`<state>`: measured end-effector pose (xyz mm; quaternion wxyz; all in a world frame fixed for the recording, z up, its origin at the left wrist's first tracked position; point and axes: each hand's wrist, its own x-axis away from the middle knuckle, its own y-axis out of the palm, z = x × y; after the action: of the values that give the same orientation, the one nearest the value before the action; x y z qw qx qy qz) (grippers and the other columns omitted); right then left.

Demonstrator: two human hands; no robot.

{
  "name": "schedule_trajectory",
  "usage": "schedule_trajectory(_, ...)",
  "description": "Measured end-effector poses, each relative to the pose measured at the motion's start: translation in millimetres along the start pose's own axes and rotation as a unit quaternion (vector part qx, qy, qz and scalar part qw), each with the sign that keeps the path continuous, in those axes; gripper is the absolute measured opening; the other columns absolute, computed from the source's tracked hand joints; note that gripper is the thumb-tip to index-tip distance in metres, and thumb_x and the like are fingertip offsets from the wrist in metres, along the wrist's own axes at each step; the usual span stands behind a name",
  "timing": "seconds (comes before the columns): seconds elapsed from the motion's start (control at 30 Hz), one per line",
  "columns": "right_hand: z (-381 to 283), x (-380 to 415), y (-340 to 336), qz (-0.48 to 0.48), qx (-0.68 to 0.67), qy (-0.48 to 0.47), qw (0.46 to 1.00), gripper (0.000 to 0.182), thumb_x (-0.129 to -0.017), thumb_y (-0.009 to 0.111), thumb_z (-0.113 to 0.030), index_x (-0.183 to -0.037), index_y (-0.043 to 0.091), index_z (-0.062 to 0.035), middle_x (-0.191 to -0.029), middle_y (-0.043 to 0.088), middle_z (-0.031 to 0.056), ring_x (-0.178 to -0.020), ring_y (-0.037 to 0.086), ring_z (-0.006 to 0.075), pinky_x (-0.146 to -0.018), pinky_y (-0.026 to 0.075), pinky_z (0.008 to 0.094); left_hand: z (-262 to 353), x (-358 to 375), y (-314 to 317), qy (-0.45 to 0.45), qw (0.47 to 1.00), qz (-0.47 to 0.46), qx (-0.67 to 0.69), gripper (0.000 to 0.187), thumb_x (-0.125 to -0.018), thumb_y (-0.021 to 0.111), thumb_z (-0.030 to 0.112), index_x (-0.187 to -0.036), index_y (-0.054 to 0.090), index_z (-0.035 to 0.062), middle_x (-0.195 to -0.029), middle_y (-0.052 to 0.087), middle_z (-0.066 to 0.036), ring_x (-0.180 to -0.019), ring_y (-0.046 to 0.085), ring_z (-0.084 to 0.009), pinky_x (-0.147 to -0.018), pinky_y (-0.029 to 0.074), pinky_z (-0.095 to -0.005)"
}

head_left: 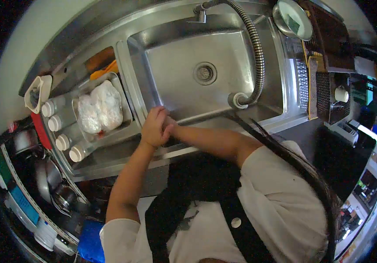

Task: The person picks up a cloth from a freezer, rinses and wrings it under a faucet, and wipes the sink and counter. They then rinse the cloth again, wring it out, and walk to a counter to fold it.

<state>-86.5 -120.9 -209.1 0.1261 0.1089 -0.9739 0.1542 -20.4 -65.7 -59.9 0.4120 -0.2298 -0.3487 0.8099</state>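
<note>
My left hand (pixel 154 127) and my right hand (pixel 170 126) are pressed together over the front left edge of the steel sink (pixel 175 57). The fingers of my left hand are bent around my right hand. Most of my right hand's fingers are hidden behind the left. Left of my hands, a metal tray (pixel 125 98) holds clear plastic bags (pixel 102 107) with pale contents. No tool shows in either hand.
A flexible hose (pixel 258 57) arches over the sink's right side, its spray head (pixel 237 100) hanging low. Several white-capped bottles (pixel 77 153) line the left. A bowl (pixel 294 19) stands at the back right. Pans (pixel 48 175) sit at lower left.
</note>
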Motion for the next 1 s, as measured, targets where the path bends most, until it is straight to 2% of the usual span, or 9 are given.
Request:
schedule_trajectory(0.17,-29,-48,-28,0.273,-0.309,0.237,0.88,0.036,-0.085,0.055,-0.021,-0.116,0.056,-0.0022,-0.112,0.06,0.0225,-0.106,0.057,0.0386,-0.092,0.044,0.0443,-7,3,4,-0.03,0.991,0.11,0.07,0.061,-0.09,0.042,0.055,-0.122,0.047,0.0024,-0.134,0.036,-0.026,-0.126,0.033,-0.0466,-0.104,0.028,-0.0523)
schedule_trajectory(0.27,-66,-123,-87,0.411,-0.208,0.079,0.884,0.039,-0.085,0.054,-0.021,-0.119,0.054,-0.0021,-0.116,0.056,0.022,-0.112,0.051,0.0396,-0.096,0.04,0.0445,-10,4,6,-0.034,0.985,0.154,0.068,0.066,-0.091,0.039,0.057,-0.13,0.04,0.0043,-0.14,0.031,-0.026,-0.131,0.027,-0.0464,-0.107,0.023,-0.0528)
schedule_trajectory(0.47,-1,-228,-110,0.442,-0.151,0.05,0.883,0.038,-0.089,0.05,-0.022,-0.125,0.053,-0.0072,-0.106,0.061,0.021,-0.091,0.06,0.0317,-0.089,0.046,0.0424,-7,4,4,-0.044,0.983,0.149,0.094,0.069,-0.091,0.038,0.059,-0.133,0.037,0.0046,-0.143,0.026,-0.025,-0.134,0.024,-0.0458,-0.109,0.019,-0.0536)
schedule_trajectory(0.57,55,-163,-48,0.218,-0.087,0.249,0.94,0.04,-0.089,0.048,-0.028,-0.123,0.054,-0.0077,-0.117,0.058,0.0232,-0.104,0.058,0.0383,-0.09,0.046,0.0485,-5,1,1,-0.049,0.986,0.136,0.086,0.07,-0.09,0.039,0.059,-0.133,0.037,0.0042,-0.143,0.026,-0.026,-0.134,0.024,-0.0455,-0.109,0.018,-0.0546)
schedule_trajectory(0.63,19,-75,-48,0.116,-0.013,0.123,0.985,0.043,-0.089,0.05,-0.03,-0.127,0.052,-0.0099,-0.12,0.057,0.0216,-0.103,0.058,0.0399,-0.089,0.047,0.048,-7,0,-2,-0.052,0.986,0.135,0.08,0.07,-0.09,0.039,0.059,-0.134,0.037,0.004,-0.143,0.026,-0.026,-0.134,0.024,-0.0454,-0.109,0.018,-0.0551)
schedule_trajectory(0.7,59,-50,6,0.169,0.061,-0.13,0.975,0.045,-0.09,0.049,-0.033,-0.129,0.05,-0.0113,-0.12,0.057,0.0208,-0.103,0.058,0.0401,-0.088,0.047,0.0472,-9,2,-2,-0.031,0.989,0.12,0.078,0.072,-0.09,0.039,0.059,-0.134,0.036,0.0033,-0.143,0.026,-0.027,-0.134,0.023,-0.0466,-0.109,0.017,-0.0553)
schedule_trajectory(0.83,-5,-38,-14,0.156,0.029,0.076,0.984,0.046,-0.089,0.051,-0.031,-0.13,0.05,-0.0104,-0.12,0.057,0.0217,-0.105,0.057,0.0392,-0.089,0.046,0.0467,-9,4,-1,-0.029,0.987,0.122,0.097,0.07,-0.091,0.038,0.057,-0.135,0.034,0.0035,-0.143,0.024,-0.027,-0.134,0.022,-0.0477,-0.109,0.017,-0.0554)
schedule_trajectory(0.9,-77,-68,-81,0.204,-0.36,0.156,0.897,0.046,-0.087,0.053,-0.026,-0.13,0.051,-0.0095,-0.113,0.061,0.0218,-0.094,0.062,0.0373,-0.082,0.049,0.0451,-12,5,4,-0.026,0.983,0.154,0.1,0.068,-0.092,0.037,0.056,-0.136,0.032,0.004,-0.144,0.023,-0.027,-0.133,0.023,-0.0486,-0.109,0.018,-0.0553)
schedule_trajectory(1.0,-49,-170,-111,0.337,-0.122,0.022,0.933,0.04,-0.086,0.052,-0.018,-0.124,0.055,-0.0057,-0.09,0.064,0.0152,-0.073,0.06,0.0261,-0.066,0.049,0.037,-9,-1,-1,-0.014,0.983,0.154,0.099,0.068,-0.092,0.038,0.056,-0.136,0.031,0.0047,-0.145,0.022,-0.027,-0.133,0.023,-0.0481,-0.109,0.018,-0.0549)
